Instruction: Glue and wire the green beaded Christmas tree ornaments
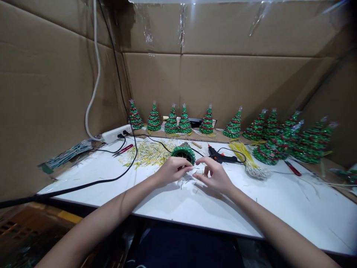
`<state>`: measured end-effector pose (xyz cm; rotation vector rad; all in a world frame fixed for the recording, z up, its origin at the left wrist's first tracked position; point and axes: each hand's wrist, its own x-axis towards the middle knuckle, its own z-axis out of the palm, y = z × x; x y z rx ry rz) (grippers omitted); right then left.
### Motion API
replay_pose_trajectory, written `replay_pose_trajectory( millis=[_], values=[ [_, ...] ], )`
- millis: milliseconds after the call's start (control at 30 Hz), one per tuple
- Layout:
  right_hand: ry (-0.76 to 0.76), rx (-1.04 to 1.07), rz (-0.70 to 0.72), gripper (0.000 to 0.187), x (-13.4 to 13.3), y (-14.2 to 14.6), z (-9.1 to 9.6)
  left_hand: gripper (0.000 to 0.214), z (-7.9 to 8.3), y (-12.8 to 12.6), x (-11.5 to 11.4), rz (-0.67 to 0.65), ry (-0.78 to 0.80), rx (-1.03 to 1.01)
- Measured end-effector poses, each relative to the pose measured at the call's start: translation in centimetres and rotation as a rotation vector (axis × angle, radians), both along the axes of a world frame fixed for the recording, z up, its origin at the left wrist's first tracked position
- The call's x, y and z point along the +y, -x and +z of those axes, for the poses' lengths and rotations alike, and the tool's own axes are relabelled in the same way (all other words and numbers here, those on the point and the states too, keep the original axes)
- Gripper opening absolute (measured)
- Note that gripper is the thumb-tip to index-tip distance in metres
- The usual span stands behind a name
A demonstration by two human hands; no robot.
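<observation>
My left hand and my right hand meet over the white table, fingertips pinched together on thin pale wire pieces between them. Just behind the left hand lies a small green beaded Christmas tree tipped on its side, its hollow base facing me. Short wire scraps lie on the table under the hands.
A black glue gun lies right of the tipped tree. Yellow wire clippings spread at the left, a yellow-white wire bundle at the right. Finished trees line the back; more are heaped at the right. A black cable crosses the table. Cardboard walls surround it.
</observation>
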<state>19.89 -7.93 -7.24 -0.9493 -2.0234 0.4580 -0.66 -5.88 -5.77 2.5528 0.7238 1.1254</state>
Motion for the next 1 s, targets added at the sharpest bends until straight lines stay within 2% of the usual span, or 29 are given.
replay_pose_trajectory(
  millis=[67, 133, 333, 400, 500, 567, 700, 767, 800, 867, 1000],
  values=[
    [-0.223, -0.110, -0.021, 0.020, 0.2, -0.3, -0.2, 0.018, 0.0, 0.0, 0.0, 0.004, 0.008, -0.004],
    [-0.346, -0.186, -0.018, 0.010, 0.4, -0.6, -0.3, 0.018, 0.0, 0.0, 0.0, 0.001, 0.009, -0.001],
    [-0.586, -0.302, -0.019, 0.016, 0.8, -1.4, -0.6, 0.017, -0.1, -0.1, 0.0, -0.005, 0.044, 0.003],
    [-0.604, -0.323, -0.021, 0.017, 0.7, -1.4, -0.6, 0.018, 0.0, -0.1, 0.0, -0.002, 0.053, -0.001],
    [-0.433, -0.201, 0.001, 0.017, 0.5, -0.9, -0.3, 0.019, 0.0, -0.1, 0.0, -0.004, 0.052, 0.002],
    [-0.175, -0.012, 0.037, 0.020, 0.2, -0.3, 0.0, 0.019, 0.0, 0.0, 0.0, -0.009, 0.044, 0.009],
    [0.457, 0.329, 0.091, 0.030, -0.1, 0.7, -0.1, 0.019, -0.2, 0.1, 0.0, -0.022, 0.025, 0.040],
    [0.645, 0.408, 0.087, 0.032, -0.1, 0.8, -0.3, 0.020, -0.3, 0.1, 0.0, -0.029, 0.016, 0.052],
    [0.687, 0.420, 0.081, 0.033, -0.1, 0.8, -0.3, 0.020, -0.3, 0.1, 0.0, -0.030, 0.014, 0.051],
    [0.670, 0.400, 0.069, 0.033, 0.0, 0.6, -0.2, 0.020, -0.2, 0.0, 0.0, -0.027, 0.014, 0.035],
    [0.455, 0.294, 0.058, 0.031, 0.1, 0.2, 0.4, 0.019, 0.0, -0.1, 0.0, -0.013, 0.028, 0.003]
  ],
)
